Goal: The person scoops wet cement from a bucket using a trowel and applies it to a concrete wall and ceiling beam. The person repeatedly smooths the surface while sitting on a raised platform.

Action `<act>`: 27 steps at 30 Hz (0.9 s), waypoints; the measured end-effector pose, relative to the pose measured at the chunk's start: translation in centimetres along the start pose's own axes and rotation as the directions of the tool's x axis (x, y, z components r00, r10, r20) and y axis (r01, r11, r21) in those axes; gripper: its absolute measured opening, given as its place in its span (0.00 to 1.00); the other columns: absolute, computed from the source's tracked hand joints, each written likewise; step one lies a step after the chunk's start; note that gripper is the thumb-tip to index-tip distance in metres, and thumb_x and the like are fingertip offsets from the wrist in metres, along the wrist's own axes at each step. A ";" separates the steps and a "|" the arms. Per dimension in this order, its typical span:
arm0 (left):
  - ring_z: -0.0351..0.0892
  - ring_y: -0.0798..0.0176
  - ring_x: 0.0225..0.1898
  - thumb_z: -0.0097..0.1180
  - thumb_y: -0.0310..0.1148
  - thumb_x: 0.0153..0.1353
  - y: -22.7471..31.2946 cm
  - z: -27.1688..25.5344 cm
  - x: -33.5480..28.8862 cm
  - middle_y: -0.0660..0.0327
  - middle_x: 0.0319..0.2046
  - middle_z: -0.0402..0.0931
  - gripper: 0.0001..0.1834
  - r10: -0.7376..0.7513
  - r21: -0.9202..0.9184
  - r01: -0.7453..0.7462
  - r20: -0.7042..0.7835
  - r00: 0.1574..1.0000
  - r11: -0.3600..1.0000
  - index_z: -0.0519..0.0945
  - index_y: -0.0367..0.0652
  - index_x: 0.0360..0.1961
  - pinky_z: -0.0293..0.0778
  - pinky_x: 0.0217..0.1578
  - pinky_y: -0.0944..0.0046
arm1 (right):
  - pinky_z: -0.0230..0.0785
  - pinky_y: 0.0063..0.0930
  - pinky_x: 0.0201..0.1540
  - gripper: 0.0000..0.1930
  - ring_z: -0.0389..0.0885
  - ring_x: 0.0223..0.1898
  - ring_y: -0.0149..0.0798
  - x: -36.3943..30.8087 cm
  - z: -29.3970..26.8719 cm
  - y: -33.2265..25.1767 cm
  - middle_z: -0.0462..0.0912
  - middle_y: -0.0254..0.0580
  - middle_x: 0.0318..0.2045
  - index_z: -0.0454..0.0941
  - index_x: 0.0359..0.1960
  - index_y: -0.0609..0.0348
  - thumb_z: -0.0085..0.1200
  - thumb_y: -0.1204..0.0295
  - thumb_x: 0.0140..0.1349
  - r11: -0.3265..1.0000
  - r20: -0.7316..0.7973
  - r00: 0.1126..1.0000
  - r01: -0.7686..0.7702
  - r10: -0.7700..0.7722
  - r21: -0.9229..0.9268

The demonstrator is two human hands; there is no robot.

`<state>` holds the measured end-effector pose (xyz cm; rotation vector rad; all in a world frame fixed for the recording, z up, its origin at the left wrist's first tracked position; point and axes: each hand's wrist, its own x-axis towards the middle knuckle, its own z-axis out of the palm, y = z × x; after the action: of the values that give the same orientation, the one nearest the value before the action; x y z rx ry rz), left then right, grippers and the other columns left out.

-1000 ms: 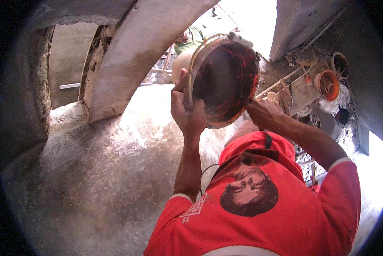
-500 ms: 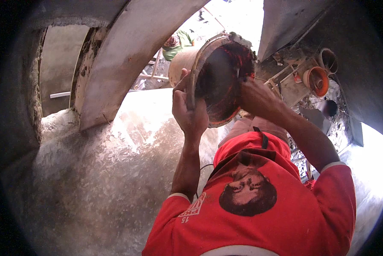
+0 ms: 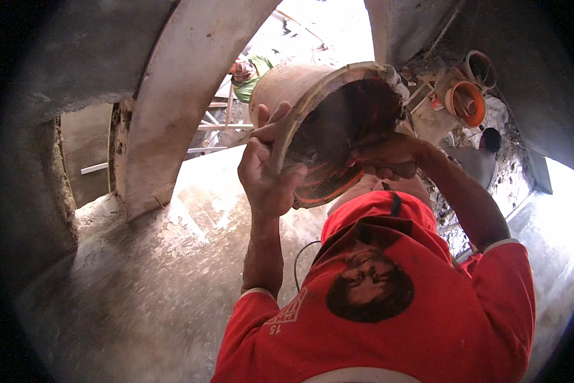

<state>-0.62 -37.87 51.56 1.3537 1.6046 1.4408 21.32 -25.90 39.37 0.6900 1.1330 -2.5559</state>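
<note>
A large, mortar-crusted bucket (image 3: 312, 102) is tilted on its side in front of me, its mouth turned toward me. Its inner wall is dark with orange streaks. My left hand (image 3: 267, 163) grips the rim on the left, thumb on the inside edge and fingers round the outside. At the lower right of the mouth is my right hand (image 3: 392, 156), reaching in with its fingers curled together. Whatever those fingers hold, if anything, is hidden against the dark inside.
An orange bucket (image 3: 469, 105) and a grey bucket (image 3: 480, 70) stand lower down at right. A person in green (image 3: 252, 76) is beyond the opening at left; what looks like another person (image 3: 490, 140) is below right. A curved concrete beam (image 3: 191, 83) rises at left.
The bucket's mouth has come slightly lower and tipped more toward me. My right hand has moved down from deeper inside to the lower right of the mouth. My left hand still holds the rim.
</note>
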 end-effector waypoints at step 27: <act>0.68 0.49 0.71 0.51 0.14 0.49 0.6 3.0 3.3 0.51 0.59 0.79 0.18 0.240 0.362 -0.130 -0.279 0.930 0.923 0.74 0.37 0.43 0.40 0.77 0.39 | 0.74 0.50 0.40 0.15 0.83 0.33 0.58 -7.8 2.4 -8.5 0.82 0.56 0.30 0.77 0.40 0.64 0.45 0.63 0.73 0.454 -0.305 0.913 -0.158 -0.272 -0.877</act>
<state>1.24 -33.82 52.04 1.5623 2.0557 1.6165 23.75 -21.71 50.12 0.8648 2.3846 -1.4025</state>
